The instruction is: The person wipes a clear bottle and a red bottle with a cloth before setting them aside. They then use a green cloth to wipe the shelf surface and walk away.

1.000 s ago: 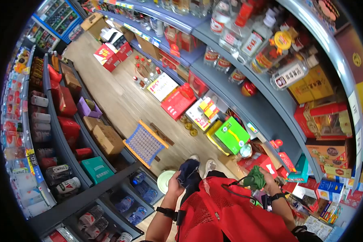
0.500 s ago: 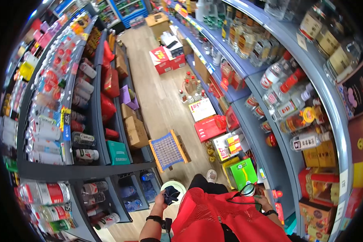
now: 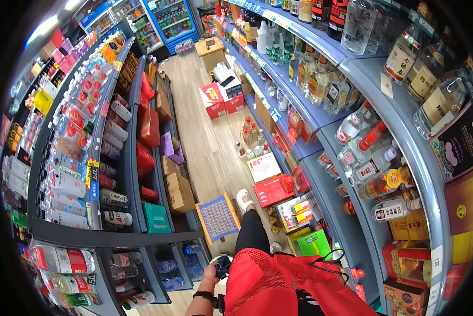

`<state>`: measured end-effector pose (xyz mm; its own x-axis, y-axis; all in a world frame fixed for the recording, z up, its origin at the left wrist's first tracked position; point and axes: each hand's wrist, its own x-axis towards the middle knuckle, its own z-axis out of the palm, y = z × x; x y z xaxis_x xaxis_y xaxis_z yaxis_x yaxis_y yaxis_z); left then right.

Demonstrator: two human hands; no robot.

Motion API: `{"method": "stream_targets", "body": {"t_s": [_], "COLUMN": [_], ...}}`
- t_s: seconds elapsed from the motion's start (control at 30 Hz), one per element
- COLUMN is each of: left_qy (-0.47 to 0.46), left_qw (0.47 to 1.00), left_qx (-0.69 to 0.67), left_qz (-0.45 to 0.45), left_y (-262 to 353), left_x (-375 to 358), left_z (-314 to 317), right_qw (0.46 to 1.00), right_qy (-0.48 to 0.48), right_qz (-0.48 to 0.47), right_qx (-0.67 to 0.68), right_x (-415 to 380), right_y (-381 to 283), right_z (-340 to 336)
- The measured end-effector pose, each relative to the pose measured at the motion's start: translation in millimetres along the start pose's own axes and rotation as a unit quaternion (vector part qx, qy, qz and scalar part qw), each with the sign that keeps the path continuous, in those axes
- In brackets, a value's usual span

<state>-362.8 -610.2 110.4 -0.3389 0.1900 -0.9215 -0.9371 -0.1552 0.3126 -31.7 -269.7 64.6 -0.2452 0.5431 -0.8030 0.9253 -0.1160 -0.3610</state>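
Observation:
At the bottom of the view, my left hand [image 3: 210, 274] is closed on a bunched dark cloth [image 3: 224, 265], beside my red mesh vest [image 3: 255, 276]. Behind the cloth, a white bucket [image 3: 214, 259] shows only in part. Just ahead stands a low wooden stool [image 3: 217, 217] with a woven blue-grey seat. My right hand is out of view behind the vest. A dark cord [image 3: 335, 259] loops at the vest's right side.
Bottle-filled shelves run along the left [image 3: 68, 179] and curve along the right [image 3: 320, 95]. On the floor stand glass bottles [image 3: 252, 138], a red box [image 3: 273, 190], a green box [image 3: 313, 245] and red-and-white cartons [image 3: 220, 100]. A blue-framed fridge [image 3: 173, 26] stands at the far end.
One foot has stepped forward beside the stool. My right hand has dropped out of view. My left hand, still holding the cloth, has shifted slightly lower, and the camera's view has tilted up.

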Motion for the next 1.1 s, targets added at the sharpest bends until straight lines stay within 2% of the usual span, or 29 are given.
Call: {"method": "stream_targets", "body": {"t_s": [0.1, 0.13, 0.37, 0.4, 0.57, 0.63, 0.7, 0.73, 0.83, 0.9, 0.97, 1.07, 1.1], "left_qy": [0.063, 0.038, 0.074, 0.025, 0.106, -0.014, -0.004, -0.034, -0.035, -0.009, -0.060, -0.016, -0.022], "left_qw": [0.998, 0.999, 0.995, 0.999, 0.987, 0.996, 0.994, 0.997, 0.998, 0.995, 0.993, 0.997, 0.998], "left_qx": [0.010, -0.009, 0.042, 0.027, 0.112, 0.090, 0.105, 0.068, 0.043, 0.090, 0.096, 0.068, 0.049], "left_qz": [0.027, 0.024, 0.043, 0.022, 0.043, -0.013, 0.003, -0.009, -0.004, 0.038, 0.037, 0.033, 0.031], "left_y": [25, 36, 142, 158, 257, 302, 346, 375, 462, 503, 537, 595, 603], "left_x": [18, 26, 40, 65, 141, 220, 293, 299, 295, 306, 318, 274, 280], "left_z": [20, 26, 108, 103, 144, 134, 137, 155, 200, 203, 196, 219, 213], "right_qw": [1.000, 1.000, 1.000, 1.000, 1.000, 1.000, 1.000, 0.999, 0.999, 0.998, 0.996, 0.992, 0.989], "right_qy": [-0.011, -0.012, -0.018, -0.018, -0.018, -0.009, 0.004, 0.008, 0.012, 0.010, 0.007, 0.000, -0.004], "right_qz": [-0.010, -0.012, -0.012, -0.012, -0.010, -0.001, 0.014, 0.022, 0.044, 0.059, 0.071, 0.101, 0.113], "right_qx": [0.002, 0.006, 0.012, 0.007, -0.017, -0.021, -0.025, -0.025, -0.030, -0.029, -0.046, -0.077, -0.090], "right_x": [6, 8, 33, 40, 98, 128, 158, 170, 194, 197, 198, 189, 184], "right_y": [-27, -35, -105, -119, -233, -293, -358, -389, -473, -510, -534, -545, -545], "right_z": [20, 22, 35, 37, 55, 66, 74, 79, 90, 85, 72, 42, 32]}}
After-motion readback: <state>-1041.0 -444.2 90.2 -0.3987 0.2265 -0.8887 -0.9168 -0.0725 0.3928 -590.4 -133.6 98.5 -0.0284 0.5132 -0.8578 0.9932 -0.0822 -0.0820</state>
